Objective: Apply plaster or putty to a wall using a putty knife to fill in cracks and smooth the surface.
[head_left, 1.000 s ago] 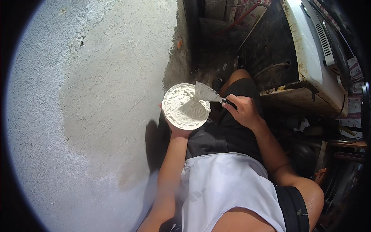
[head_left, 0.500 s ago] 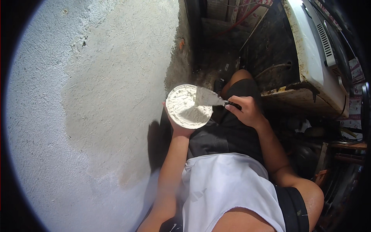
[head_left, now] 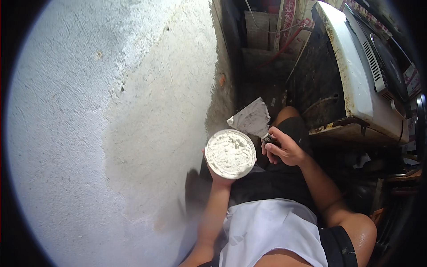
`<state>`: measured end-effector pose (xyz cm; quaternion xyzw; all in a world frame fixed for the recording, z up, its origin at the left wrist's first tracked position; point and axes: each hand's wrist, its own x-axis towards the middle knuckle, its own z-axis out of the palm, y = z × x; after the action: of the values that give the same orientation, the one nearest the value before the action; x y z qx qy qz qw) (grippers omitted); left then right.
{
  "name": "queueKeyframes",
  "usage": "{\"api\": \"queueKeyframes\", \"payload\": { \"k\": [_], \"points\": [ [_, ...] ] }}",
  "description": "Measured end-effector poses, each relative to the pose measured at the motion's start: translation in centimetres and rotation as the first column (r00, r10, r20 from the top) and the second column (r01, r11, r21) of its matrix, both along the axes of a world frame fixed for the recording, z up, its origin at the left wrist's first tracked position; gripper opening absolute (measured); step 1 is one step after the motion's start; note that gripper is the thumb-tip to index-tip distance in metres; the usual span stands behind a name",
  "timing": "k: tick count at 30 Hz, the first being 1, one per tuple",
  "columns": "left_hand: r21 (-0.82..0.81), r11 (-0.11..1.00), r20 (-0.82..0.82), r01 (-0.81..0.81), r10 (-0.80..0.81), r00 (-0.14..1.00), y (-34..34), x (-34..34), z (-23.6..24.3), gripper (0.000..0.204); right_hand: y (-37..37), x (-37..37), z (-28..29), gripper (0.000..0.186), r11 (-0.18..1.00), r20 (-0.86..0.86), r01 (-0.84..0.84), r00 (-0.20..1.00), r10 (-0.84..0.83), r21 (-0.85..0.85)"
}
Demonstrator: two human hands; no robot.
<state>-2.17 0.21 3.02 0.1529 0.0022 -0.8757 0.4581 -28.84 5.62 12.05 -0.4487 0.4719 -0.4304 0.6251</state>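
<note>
One round white tub (head_left: 242, 176) is resting in my left hand (head_left: 220, 179), which is cupping it from below; the fingers are wrapping its side and are mostly hiding underneath. I am judging that this hold is keeping the open top facing up, so the pale paste (head_left: 229, 153) is not spilling. The tub is hovering above my dark shorts (head_left: 267, 187), close beside a rough wall (head_left: 53, 133) with a duller patch (head_left: 155, 133). My right hand (head_left: 287, 149) is gripping a broad putty knife (head_left: 255, 118) near its neck, thumb and fingers closing on the dark handle, probably leaving the wrist free for turning. Its smeared blade is hanging just past the far rim; I cannot tell whether they are touching.

Compared with a moment ago, the blade is no longer overlapping the paste or shading it; it is pointing up and away, while tub and patch are appearing farther right in view.
</note>
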Motion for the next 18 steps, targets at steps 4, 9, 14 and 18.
{"api": "queueKeyframes", "payload": {
  "k": [4, 9, 14, 18],
  "points": [
    [0.037, 0.999, -0.115, -0.009, 0.014, 0.993, 1.3, 1.7, 0.2, 0.094, -5.2, -1.1, -0.3, 0.026, 0.909, -0.284, 0.007, 0.949, -0.138, -0.417],
    [0.006, 1.0, 0.087, 0.024, -0.025, 0.996, 3.5, 2.9, 0.8, 0.094, -13.2, -3.2, -2.4, 0.025, 0.83, -0.465, -0.087, 0.858, -0.218, -0.551],
    [0.066, 0.997, -0.054, 0.05, -0.046, 0.997, 2.9, 2.8, -0.2, 0.09, -21.7, -3.4, -6.2, 0.03, 0.728, -0.502, -0.154, 0.815, -0.288, -0.668],
    [-0.076, 0.994, 0.182, 0.078, -0.063, 0.981, 2.1, 2.9, -2.3, 0.094, -25.6, -3.1, -11.2, 0.034, 0.821, -0.55, -0.03, 0.757, -0.354, -0.57]
  ]
}}
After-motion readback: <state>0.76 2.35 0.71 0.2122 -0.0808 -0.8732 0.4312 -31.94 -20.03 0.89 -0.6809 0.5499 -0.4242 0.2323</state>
